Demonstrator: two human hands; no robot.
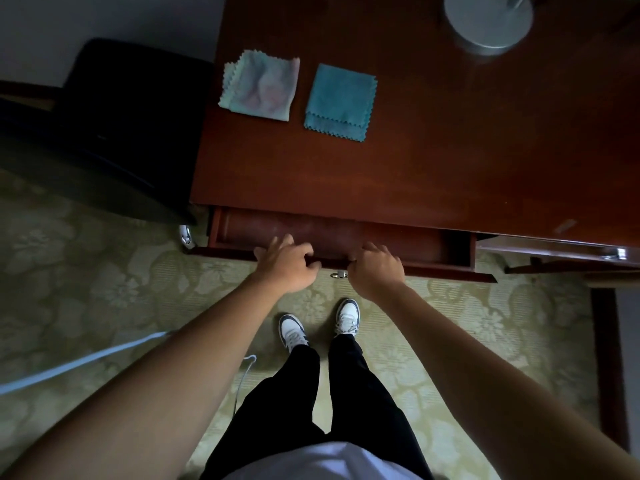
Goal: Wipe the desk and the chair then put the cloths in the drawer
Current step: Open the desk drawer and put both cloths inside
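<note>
Your hands on the open drawer

Left hand (285, 266) and right hand (375, 271) curl fingers over the drawer (398, 244) front; both folded cloths, pastel cloth (259, 86) and teal cloth (339, 102), lie well beyond on the desk (450, 150).

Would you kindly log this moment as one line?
both hands: left hand, right hand grip drawer front | drawer: part-open | cloths: on desk

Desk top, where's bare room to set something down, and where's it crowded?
The desk is bare wood from the teal cloth across to the right edge, below the lamp base, and along the front strip above the open drawer. The near-left part is crowded: the pastel cloth lies beside the teal one, apart. Both hands grip the drawer front.
</note>
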